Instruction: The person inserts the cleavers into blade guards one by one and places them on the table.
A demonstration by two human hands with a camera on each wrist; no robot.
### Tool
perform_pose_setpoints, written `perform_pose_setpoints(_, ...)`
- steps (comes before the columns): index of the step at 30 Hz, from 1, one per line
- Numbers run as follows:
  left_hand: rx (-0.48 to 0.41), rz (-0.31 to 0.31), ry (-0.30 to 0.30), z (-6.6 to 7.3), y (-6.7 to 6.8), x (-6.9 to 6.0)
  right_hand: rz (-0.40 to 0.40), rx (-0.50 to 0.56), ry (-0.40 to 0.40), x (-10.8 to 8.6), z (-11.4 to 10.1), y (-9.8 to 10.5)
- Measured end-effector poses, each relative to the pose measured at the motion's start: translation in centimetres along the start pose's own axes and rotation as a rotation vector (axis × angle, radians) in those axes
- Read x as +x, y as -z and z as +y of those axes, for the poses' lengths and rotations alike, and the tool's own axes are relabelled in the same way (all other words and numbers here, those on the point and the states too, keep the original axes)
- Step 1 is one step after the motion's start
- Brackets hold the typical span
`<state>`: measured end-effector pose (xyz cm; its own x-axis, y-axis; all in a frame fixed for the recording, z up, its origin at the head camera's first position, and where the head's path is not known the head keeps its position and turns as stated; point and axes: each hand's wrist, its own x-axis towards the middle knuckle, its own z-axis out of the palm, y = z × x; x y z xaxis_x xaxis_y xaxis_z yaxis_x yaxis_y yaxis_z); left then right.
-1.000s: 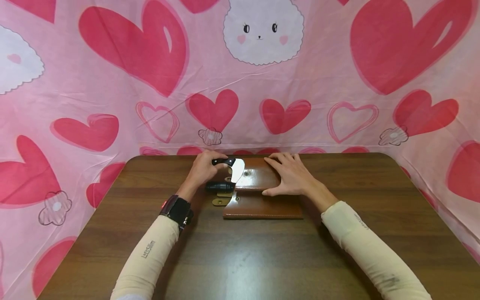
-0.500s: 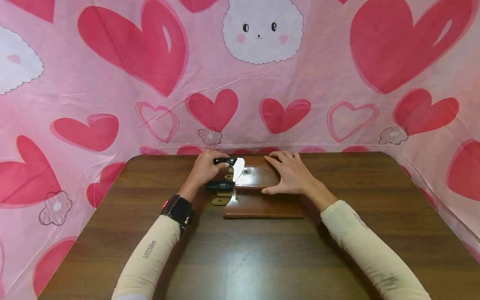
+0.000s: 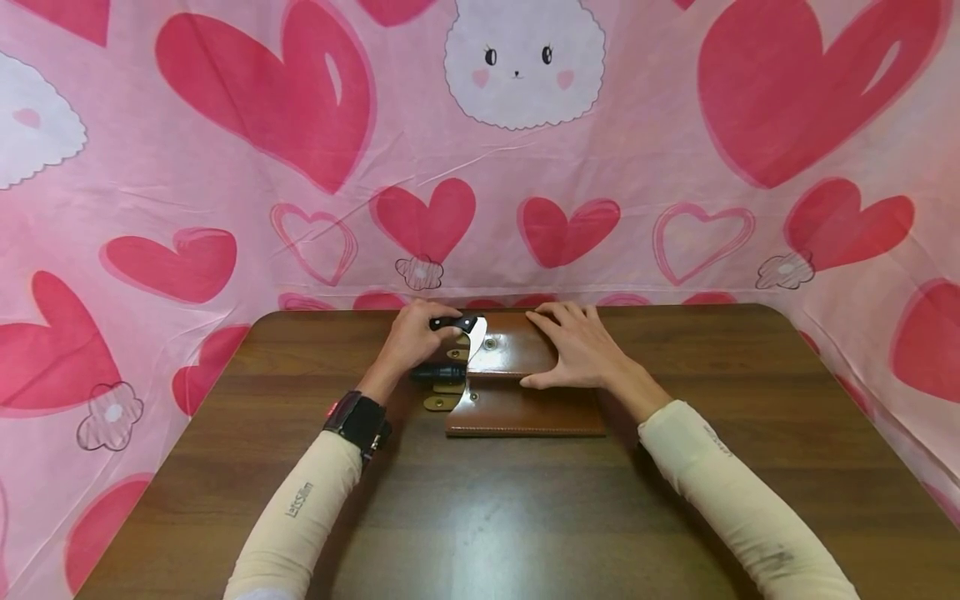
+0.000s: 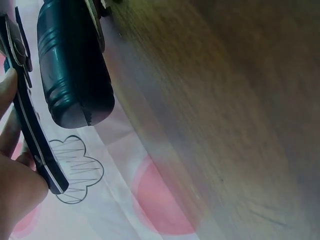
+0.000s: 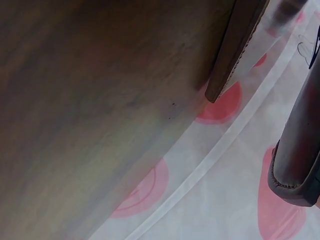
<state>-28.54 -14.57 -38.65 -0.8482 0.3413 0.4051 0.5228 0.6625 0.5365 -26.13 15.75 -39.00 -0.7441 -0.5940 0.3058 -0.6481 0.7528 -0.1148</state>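
Note:
My left hand [image 3: 408, 337] pinches the dark riveted handle [image 3: 448, 322] of a small knife with a curved shiny blade [image 3: 477, 337]. That blade sits at the left end of the upper brown leather sheath [image 3: 510, 354]; part of it is hidden. My right hand [image 3: 585, 354] grips this sheath by its right end, thumb in front and fingers behind. A lower brown leather section [image 3: 532, 412] lies on the table in front; whether the two are joined I cannot tell. Between them a black ribbed handle [image 3: 441, 372] sticks out leftward, close below the knife handle [image 4: 35, 135] in the left wrist view.
Tan straps with snaps [image 3: 440, 403] stick out left of the leather. Everything is near the back edge of a brown wooden table [image 3: 480, 508]. Right behind it hangs a pink cloth [image 3: 495, 242] with hearts.
My left hand has shifted slightly right with the knife, and less of its blade shows beside the sheath. My right hand has stayed nearly still on the leather.

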Motion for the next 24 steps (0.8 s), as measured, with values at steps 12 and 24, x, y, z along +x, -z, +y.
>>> perform_pose_setpoints(12,-0.004,-0.002,-0.013,0.05,-0.23,-0.13,0.001,0.003,-0.005,0.06,-0.24,-0.07)
perform_pose_setpoints(24,-0.002,-0.009,-0.004,0.01,-0.27,-0.10,-0.016,0.001,-0.015,0.17,-0.34,-0.16)
